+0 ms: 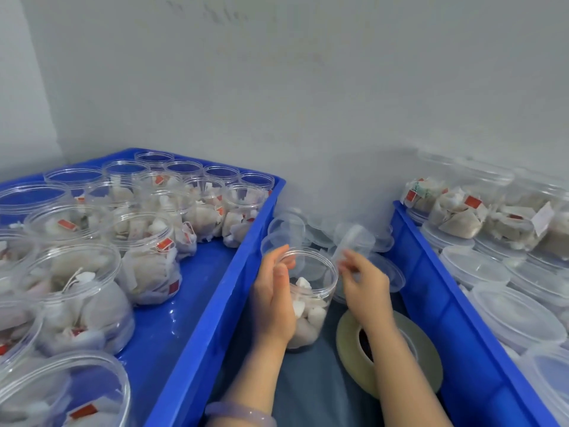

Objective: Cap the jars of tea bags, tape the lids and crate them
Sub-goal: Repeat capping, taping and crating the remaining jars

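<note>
My left hand grips the side of an open clear jar of tea bags standing between two blue crates. My right hand is just right of the jar's mouth, fingers pinched on a clear lid that is tilted and blurred. A pile of loose clear lids lies behind the jar. A large roll of clear tape lies flat under my right forearm. The left crate holds several uncapped jars of tea bags. The right crate holds capped jars stacked in layers.
A grey wall runs close behind the crates and the lid pile. A grey cloth surface lies between the crates, under the jar and tape. A pale bracelet sits on my left wrist.
</note>
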A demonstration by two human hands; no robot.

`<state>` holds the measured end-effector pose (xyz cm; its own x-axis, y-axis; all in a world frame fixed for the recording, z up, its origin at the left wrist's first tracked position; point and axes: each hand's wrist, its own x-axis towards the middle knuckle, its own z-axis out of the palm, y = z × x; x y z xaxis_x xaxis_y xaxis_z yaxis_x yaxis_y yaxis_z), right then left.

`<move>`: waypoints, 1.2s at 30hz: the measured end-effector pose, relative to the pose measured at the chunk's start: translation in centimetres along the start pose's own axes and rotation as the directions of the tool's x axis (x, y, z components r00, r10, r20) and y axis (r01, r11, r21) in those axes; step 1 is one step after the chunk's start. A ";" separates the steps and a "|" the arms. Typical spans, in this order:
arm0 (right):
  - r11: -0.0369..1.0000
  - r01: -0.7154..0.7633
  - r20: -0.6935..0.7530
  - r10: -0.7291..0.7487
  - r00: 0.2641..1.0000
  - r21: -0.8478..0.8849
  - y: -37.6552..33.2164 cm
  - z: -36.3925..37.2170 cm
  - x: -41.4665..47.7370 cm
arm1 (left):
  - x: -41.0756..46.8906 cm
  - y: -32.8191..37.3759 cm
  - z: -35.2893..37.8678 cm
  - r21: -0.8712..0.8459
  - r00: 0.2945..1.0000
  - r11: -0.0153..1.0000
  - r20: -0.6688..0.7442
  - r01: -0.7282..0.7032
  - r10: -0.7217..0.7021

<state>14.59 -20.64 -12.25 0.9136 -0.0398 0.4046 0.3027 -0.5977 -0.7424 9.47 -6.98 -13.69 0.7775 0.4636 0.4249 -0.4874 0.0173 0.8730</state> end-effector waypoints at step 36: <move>0.965 0.236 0.419 -0.263 0.869 0.115 -7.3 -3.0 -2.4 | -0.8 -0.5 0.8 -0.106 0.987 0.981 0.021 0.161 -0.160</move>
<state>9.40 -18.59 -6.18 0.8280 0.4585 0.3228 0.5393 -0.4938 -0.6822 9.44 -8.06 -14.30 0.8537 0.4363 0.2845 -0.3950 0.1861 0.8997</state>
